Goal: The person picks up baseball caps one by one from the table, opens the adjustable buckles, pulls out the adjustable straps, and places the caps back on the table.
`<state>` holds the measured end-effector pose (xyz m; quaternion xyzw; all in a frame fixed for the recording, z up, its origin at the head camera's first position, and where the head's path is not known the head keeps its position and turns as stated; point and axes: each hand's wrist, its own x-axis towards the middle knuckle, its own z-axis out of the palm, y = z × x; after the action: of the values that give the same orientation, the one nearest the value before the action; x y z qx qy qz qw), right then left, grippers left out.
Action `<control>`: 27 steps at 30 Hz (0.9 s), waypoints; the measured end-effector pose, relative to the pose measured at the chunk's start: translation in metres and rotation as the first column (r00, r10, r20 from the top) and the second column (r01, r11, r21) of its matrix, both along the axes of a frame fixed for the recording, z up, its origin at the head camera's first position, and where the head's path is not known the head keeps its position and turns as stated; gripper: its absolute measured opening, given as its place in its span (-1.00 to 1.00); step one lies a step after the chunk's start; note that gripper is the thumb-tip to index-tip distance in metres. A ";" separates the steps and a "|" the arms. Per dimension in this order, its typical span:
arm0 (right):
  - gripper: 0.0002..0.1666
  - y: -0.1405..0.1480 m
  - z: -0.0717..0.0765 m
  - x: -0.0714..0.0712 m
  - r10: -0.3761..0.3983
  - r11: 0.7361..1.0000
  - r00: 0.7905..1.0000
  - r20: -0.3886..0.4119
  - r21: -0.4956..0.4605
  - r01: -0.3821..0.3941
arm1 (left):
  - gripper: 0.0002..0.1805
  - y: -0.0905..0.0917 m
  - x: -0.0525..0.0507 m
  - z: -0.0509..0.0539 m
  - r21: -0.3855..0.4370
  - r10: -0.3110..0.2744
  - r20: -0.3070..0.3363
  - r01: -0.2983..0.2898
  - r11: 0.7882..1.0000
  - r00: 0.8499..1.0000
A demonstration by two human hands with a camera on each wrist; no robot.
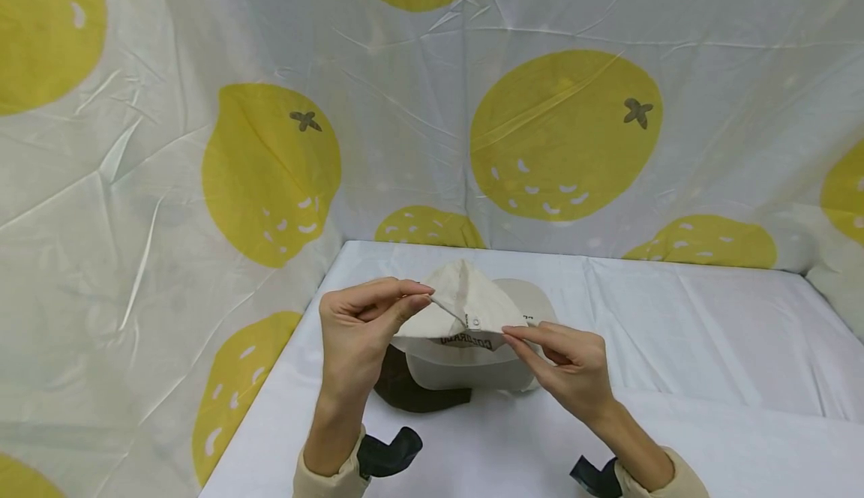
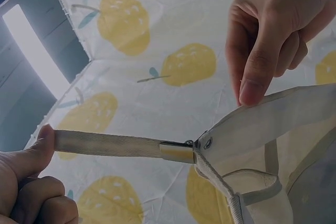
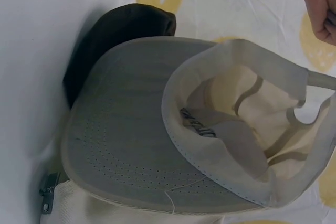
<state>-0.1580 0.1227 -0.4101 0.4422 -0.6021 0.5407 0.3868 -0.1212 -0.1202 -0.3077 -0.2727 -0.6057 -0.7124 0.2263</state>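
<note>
A cream baseball cap (image 1: 472, 292) is held up by its back between both hands, with its grey brim (image 3: 126, 114) toward the table side. Between thumb and finger, my left hand (image 1: 361, 325) pinches the free end of the adjuster strap (image 2: 110, 144). The strap stretches taut from a metal buckle (image 2: 177, 151) beside an eyelet. My right hand (image 1: 567, 359) pinches the cap's back edge on the other side of the opening. The inside of the crown, with its seam tapes and sweatband (image 3: 184, 87), shows in the right wrist view.
On the white-covered table (image 1: 675, 333), a dark cap (image 1: 432, 400) lies under the held cap, toward the left. Another beige cap (image 1: 533, 295) is behind it. A lemon-print curtain (image 1: 405, 108) hangs along the back and left. One loose thread (image 3: 170, 195) crosses the brim.
</note>
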 end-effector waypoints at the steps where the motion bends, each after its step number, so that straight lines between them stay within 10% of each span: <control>1: -0.87 0.000 0.001 0.000 0.009 1.000 1.000 -0.002 -0.003 -0.009 | -0.90 0.000 0.000 0.000 -0.002 0.001 0.000 -0.001 1.000 1.000; 27: -0.82 -0.017 0.009 0.002 -0.002 1.000 0.993 -0.118 -0.005 0.001 | -0.93 0.001 0.001 -0.001 0.006 -0.048 -0.043 0.048 0.999 0.998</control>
<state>-0.1556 0.1059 -0.4012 0.4719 -0.5771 0.5151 0.4231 -0.1200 -0.1193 -0.3084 -0.3015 -0.5916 -0.7137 0.2231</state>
